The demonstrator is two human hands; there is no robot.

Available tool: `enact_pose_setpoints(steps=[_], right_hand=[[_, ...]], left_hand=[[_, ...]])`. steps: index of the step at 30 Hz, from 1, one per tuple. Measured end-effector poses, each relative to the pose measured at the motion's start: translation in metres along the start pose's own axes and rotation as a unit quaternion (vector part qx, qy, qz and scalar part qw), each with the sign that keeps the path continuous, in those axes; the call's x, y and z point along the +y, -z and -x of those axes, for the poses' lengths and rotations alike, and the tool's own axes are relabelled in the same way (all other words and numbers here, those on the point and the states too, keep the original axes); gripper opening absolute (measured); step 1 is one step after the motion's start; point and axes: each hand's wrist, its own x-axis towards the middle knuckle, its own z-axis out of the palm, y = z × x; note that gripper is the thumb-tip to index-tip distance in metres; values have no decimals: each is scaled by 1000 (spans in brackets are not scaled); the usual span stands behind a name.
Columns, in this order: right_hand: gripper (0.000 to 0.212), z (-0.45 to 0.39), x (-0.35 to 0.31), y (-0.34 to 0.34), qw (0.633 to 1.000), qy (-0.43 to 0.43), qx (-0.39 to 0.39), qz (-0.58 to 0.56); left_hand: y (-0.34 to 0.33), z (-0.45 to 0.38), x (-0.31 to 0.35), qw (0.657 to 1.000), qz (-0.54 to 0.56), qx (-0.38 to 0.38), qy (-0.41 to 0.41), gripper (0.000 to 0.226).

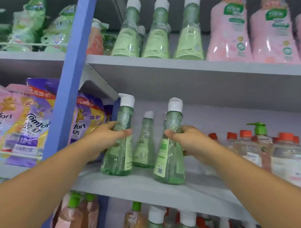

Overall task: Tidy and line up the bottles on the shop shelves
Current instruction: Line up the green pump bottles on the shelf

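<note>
My left hand is curled round the neck of the left green bottle, thumb across the front, fingers behind. My right hand grips the right green bottle the same way, just under its neck. Both bottles stand upright at the front of the middle shelf, white caps on, clear green liquid filling them approx to the neck; the right one shows a label w/ barcode on its left side. Between them, further back, a third green bottle stands free, also full.

To the right on the same shelf: clear bottles w/ orange caps and one green pump top, liquid inside looks colourless. Left of the blue post: purple and pink refill pouches. Top shelf holds three more green bottles and pink jugs. Bottom shelf: white- and green-capped bottles, contents greenish and peach, blurred
</note>
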Motion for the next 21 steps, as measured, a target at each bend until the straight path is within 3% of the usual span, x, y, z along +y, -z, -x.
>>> enact_pose_setpoints(steps=[6,9,14,21], right_hand=[[39,-43,-26,-35,992,-44,-72,99],[37,-64,-30,-43,985,-57,-98,132],[31,-89,-25,-52,982,-41,-116,142],[25,-104,-10,-47,984,-25,-159,83]], left_hand=[[5,-39,-12,995,-89,29,39,92],[3,-54,-12,990,-124,31,60,79],[-3,-69,-29,995,-77,46,45,47],[-3,-76,-30,997,-27,25,71,44]])
